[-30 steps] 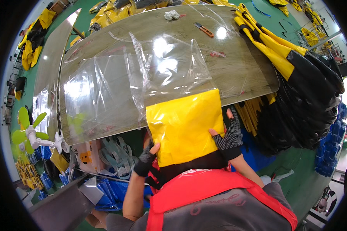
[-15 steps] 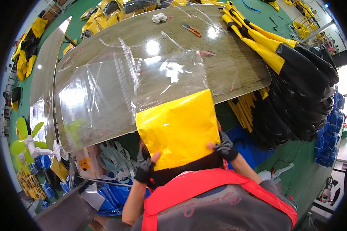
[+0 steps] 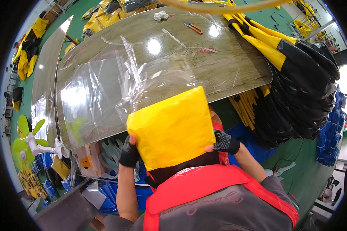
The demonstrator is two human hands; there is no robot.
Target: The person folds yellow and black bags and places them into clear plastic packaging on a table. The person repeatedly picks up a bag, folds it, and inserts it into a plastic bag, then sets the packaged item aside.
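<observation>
Left hand [image 3: 129, 152] and right hand [image 3: 224, 141], apart, clamp opposite lower edges of a folded yellow garment [image 3: 171, 127], seemingly light, soft and slick, above the table [image 3: 227, 73].

The folded yellow garment [image 3: 171, 129] hides most of both hands: of the left hand [image 3: 129, 151] only the gloved back and a thumb tip show, and the right hand [image 3: 224, 141] has its fingers tucked behind the fabric. It also covers the near edge of the table [image 3: 227, 65]. The clear plastic bag [image 3: 115, 92] vanishes under glare on its left part. A small tool [image 3: 193, 27] at the far edge, perhaps scissors, is too small to tell.
</observation>
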